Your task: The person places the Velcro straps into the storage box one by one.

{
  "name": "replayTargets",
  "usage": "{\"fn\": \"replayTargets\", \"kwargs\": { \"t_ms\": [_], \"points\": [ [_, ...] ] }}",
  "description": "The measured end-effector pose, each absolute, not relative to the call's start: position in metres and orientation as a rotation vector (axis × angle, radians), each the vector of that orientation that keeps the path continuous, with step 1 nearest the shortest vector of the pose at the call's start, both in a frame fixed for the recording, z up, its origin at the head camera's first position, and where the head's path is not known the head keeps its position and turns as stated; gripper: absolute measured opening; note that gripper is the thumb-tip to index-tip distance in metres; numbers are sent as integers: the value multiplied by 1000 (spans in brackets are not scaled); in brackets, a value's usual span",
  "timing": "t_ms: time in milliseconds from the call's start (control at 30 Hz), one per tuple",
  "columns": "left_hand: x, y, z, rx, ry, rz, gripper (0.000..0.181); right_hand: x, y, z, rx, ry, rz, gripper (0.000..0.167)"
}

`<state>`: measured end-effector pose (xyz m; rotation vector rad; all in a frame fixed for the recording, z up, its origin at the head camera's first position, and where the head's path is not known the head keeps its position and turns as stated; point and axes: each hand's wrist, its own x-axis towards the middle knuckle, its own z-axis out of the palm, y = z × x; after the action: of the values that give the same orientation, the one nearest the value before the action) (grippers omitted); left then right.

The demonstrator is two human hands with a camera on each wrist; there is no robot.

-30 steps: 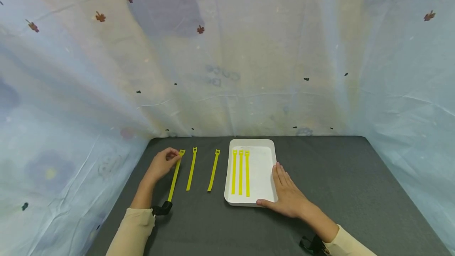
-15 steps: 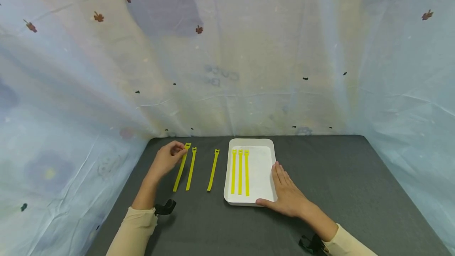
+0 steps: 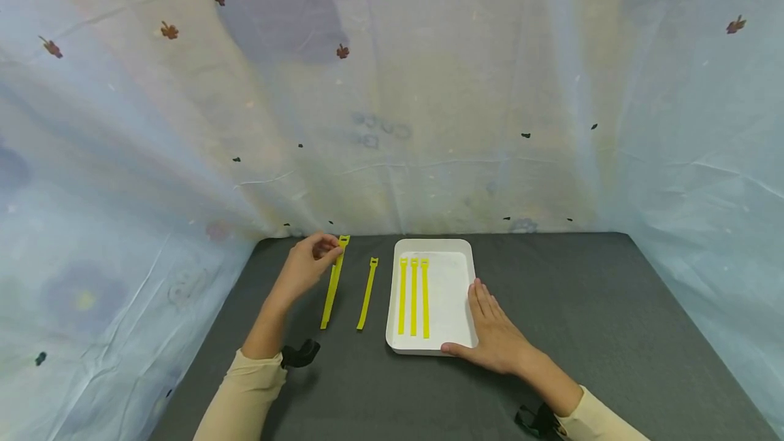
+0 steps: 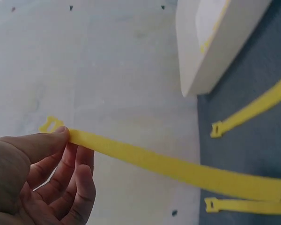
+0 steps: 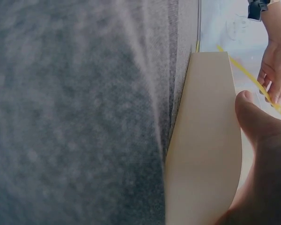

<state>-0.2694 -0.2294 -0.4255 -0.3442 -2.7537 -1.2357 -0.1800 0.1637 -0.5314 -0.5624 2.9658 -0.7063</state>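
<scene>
Rightward and farther from you since the earlier frame, your left hand (image 3: 308,265) is carrying a yellow strap (image 4: 145,160), pinching it just below its slotted end, probably so the rest is hanging free. It is overlapping a second strap (image 4: 248,206); whether they are touching, you can't tell. Your right hand (image 3: 499,340), fingers straight, is bracing the white tray (image 3: 451,301), seemingly steadying it, while three parallel straps (image 3: 414,298) are resting inside and another strap (image 3: 367,295) is lying left on the surface (image 3: 588,332).
</scene>
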Motion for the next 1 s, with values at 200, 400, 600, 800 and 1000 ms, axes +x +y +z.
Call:
{"fn": "replayTargets", "kwargs": {
  "t_ms": [200,400,600,800,1000],
  "points": [
    [-269,-211,-419,-411,-2711,-1296,21,-179,163,-531,-558,2960,-713,135],
    [-271,-193,-417,-437,-2696,-1334,22,-180,163,-533,-558,2953,-709,136],
    [-273,-171,-415,-453,-2671,-1420,21,-180,163,-533,-560,2958,-703,136],
    [-275,-147,-416,-484,-2656,-1473,20,-181,163,-532,-555,2955,-703,136],
    [-278,-129,-419,-587,-2632,-1521,17,-183,163,-534,-536,2942,-691,138]
  ]
}}
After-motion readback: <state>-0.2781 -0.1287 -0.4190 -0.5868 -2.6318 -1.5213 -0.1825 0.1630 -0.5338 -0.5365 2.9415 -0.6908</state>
